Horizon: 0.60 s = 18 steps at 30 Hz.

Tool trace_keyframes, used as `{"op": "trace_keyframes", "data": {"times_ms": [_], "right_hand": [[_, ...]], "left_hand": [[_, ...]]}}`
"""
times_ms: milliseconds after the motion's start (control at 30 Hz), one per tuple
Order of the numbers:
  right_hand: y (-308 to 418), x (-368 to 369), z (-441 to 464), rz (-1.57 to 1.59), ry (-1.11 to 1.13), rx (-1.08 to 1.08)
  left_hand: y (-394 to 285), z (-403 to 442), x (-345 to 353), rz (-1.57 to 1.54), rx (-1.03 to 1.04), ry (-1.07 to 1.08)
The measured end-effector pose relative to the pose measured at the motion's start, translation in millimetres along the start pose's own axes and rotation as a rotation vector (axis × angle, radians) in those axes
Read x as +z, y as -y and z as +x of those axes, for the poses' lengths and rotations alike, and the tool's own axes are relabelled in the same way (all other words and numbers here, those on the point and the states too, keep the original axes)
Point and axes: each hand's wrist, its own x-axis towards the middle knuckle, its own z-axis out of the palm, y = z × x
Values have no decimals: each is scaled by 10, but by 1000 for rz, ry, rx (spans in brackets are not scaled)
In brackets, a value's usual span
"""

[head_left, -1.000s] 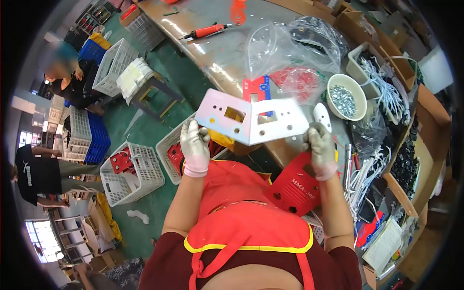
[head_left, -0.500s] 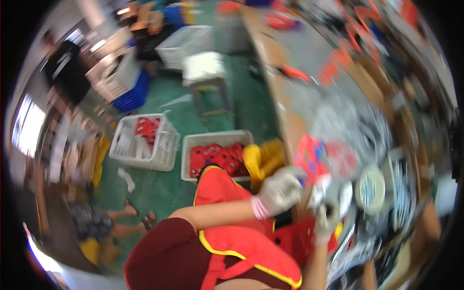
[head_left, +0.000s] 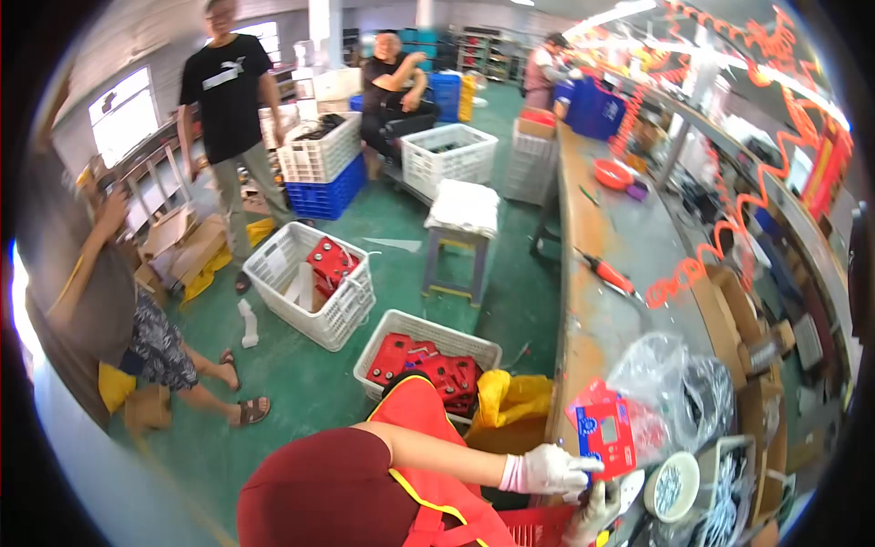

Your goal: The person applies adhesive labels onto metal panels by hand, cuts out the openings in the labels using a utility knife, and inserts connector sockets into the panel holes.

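Observation:
My left hand (head_left: 558,470), in a whitish work glove with a pink cuff, reaches over the bench edge. Its fingers pinch the lower edge of a red and blue printed card (head_left: 618,436) with a small grey window. Just below, my right hand (head_left: 594,516), also gloved, has its fingers bent close to the left fingertips; whatever it grips is hidden. A white part with small dark holes (head_left: 631,490) is beside the right hand. Behind the card lie another reddish sheet (head_left: 583,397) and clear plastic bags (head_left: 658,369).
A bowl of small metal pieces (head_left: 672,485) stands on the bench (head_left: 583,314), with an orange-handled tool (head_left: 609,272) farther along. White crates (head_left: 314,296) holding red parts, a stool (head_left: 460,232) and yellow cloth (head_left: 510,397) are left of it. Several people stand or sit nearby.
The view has swung upward and steadied, showing more of the room and people. The left hand is now at the lower edge of the red and blue card, with the right hand close below.

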Motion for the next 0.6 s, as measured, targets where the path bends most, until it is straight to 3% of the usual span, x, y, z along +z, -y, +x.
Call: {"op": "trace_keyframes", "data": {"times_ms": [33,100,167,233,300,367,467,500,533,567,600], "right_hand": [[228,188,-77,33,-70,26],[193,147,-65,75,29,54],[-174,32,-42,-30,93,16],[129,219,-126,-33,122,114],[251,308,-53,7,109,80],[369,219,11,109,-67,-15],[-38,-162,150,201,-103,-50],[-8,-138,126,205,-107,-24],[-56,-143,120,220,-101,-33],[-156,-207,151,-37,-84,-180],[-251,-266,185,-288,-104,-330]], "left_hand": [[-13,-7,-25,-64,4,23],[-16,-135,39,-59,-62,7],[-93,-291,55,-131,-182,-137],[-125,-410,59,-183,-211,-193],[-106,-478,96,-114,-184,-246],[-116,-556,103,-142,3,-342],[-273,-684,-24,-194,-258,-68],[-266,-908,145,-263,-459,-9],[-307,-913,127,-467,-761,201],[-326,-893,101,-668,-1059,427],[-235,-952,187,-735,-1030,687]]}}
